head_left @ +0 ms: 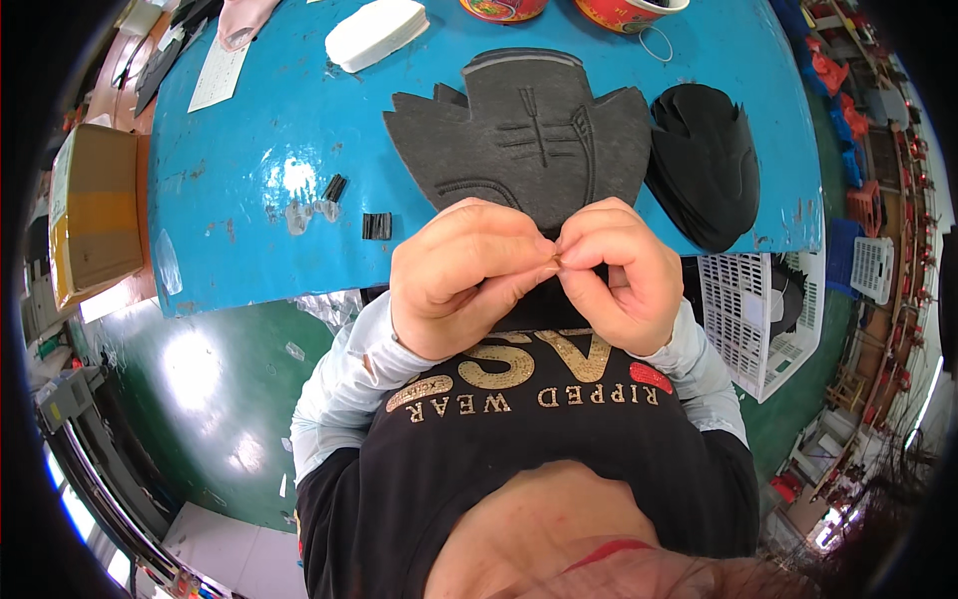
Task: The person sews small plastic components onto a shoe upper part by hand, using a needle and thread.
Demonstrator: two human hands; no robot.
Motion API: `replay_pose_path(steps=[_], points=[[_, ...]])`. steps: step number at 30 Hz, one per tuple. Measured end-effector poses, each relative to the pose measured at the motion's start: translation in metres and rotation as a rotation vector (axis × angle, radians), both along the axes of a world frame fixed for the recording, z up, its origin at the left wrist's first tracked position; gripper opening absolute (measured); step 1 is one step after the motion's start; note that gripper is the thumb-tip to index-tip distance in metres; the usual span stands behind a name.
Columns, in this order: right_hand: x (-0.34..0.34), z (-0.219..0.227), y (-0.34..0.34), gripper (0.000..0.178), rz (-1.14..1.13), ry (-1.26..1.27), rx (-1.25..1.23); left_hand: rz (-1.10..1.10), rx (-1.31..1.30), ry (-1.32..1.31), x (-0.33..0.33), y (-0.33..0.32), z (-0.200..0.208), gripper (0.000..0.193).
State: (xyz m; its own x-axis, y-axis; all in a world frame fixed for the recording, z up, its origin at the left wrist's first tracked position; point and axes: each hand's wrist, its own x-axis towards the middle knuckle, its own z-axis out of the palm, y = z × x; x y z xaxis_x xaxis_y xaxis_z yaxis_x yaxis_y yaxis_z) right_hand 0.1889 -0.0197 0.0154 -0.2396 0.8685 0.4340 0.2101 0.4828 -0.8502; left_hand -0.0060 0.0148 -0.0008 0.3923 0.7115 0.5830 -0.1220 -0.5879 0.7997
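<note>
My left hand (464, 275) and my right hand (624, 270) meet in front of my chest at the table's near edge. The fingertips of both are pinched closed, almost touching, around something too small to make out. Just beyond them lies a stack of dark grey shoe-upper pieces (499, 150) with raised stitched lines, its near end partly hidden by my hands. To its right is a second stack of black cut pieces (709, 170) with rounded outlines. Left of my left hand sit a small bundle of black strips (377, 227) and another little black bundle (335, 188).
The blue table (239, 240) carries a white folded bundle (377, 35), two red bowls (504, 8) (639, 14) and a paper sheet (218, 73) at its far side. A cardboard box (95, 215) stands at the left. Below the right edge is a white plastic crate (738, 324).
</note>
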Motion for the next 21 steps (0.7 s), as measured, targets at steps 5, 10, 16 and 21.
replay_pose_path(steps=[5, 10, 16, 21], points=[[-0.001, 0.003, -0.002, 0.020, 0.121, 0.394, -0.440, -0.026, 0.017, -0.033, -0.003, 0.006, 0.001, 0.026], [0.008, 0.015, 0.019, 0.022, 0.147, 0.458, -0.541, 0.294, 0.213, 0.200, -0.013, 0.012, 0.008, 0.030], [0.007, -0.004, 0.059, 0.022, -0.135, -0.365, 0.118, 0.387, 0.307, 0.547, -0.008, 0.018, -0.001, 0.025], [0.006, -0.004, 0.066, 0.025, -0.058, -0.459, 0.229, 0.374, 0.290, 0.555, -0.007, 0.020, 0.001, 0.026]])
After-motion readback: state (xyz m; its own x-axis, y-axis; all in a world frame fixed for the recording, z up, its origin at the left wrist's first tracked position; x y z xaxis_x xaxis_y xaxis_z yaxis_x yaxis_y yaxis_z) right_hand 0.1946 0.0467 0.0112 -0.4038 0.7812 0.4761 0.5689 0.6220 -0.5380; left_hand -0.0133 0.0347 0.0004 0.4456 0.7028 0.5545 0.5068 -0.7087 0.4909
